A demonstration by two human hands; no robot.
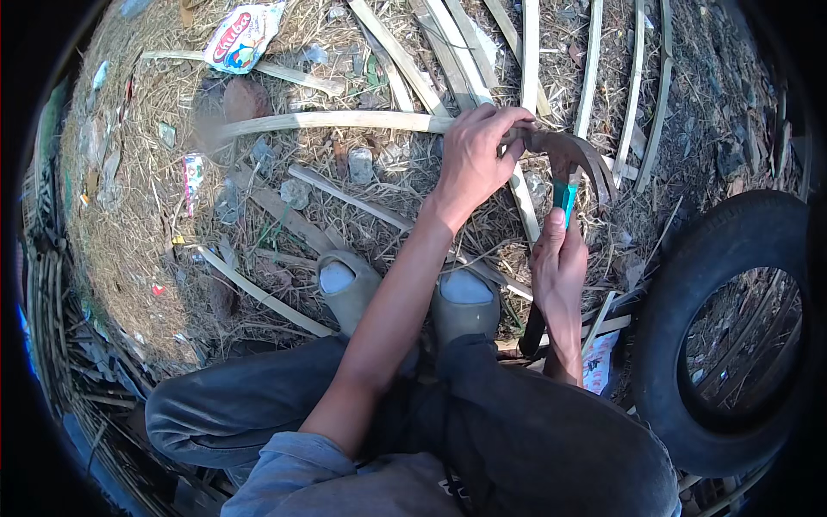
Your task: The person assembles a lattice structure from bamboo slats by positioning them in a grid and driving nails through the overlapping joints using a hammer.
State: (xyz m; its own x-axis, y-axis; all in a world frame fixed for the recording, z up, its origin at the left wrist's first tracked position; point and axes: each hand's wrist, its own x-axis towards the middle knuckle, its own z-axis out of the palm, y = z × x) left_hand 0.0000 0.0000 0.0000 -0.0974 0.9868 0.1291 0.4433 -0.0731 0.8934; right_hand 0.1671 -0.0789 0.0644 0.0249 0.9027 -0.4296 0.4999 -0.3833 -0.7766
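The right hand (562, 267) is gripping a hammer (563, 195) by its teal-and-black handle, the thumb lying along the shaft and the black end showing below the fist. The rusty head is pointing its striking face toward the left hand (479, 155), while the claw is curving away to the right. The left hand is bending its fingers over the end of a pale wooden strip (345, 121) — whether the fingertips are pinching the wood or something small beside it, I cannot tell. That strip is stretching leftward from the hand across the straw-covered ground (142, 250), and another strip (524, 203) is running down from beneath the hand, toward the right wrist.

Beyond the hands, several long strips (588, 73) are fanning out toward the top, roughly side by side. A reddish-brown stone (246, 99) is lying near the far end of the left-hand strip, with a white and red wrapper (248, 36) just above it. Closer in, two drab clogs (465, 314) with light socks are resting on the ground, below dark trousers (551, 422). A black tyre (662, 345) is lying to the right — and thin sticks (47, 319) are crowding the left edge.
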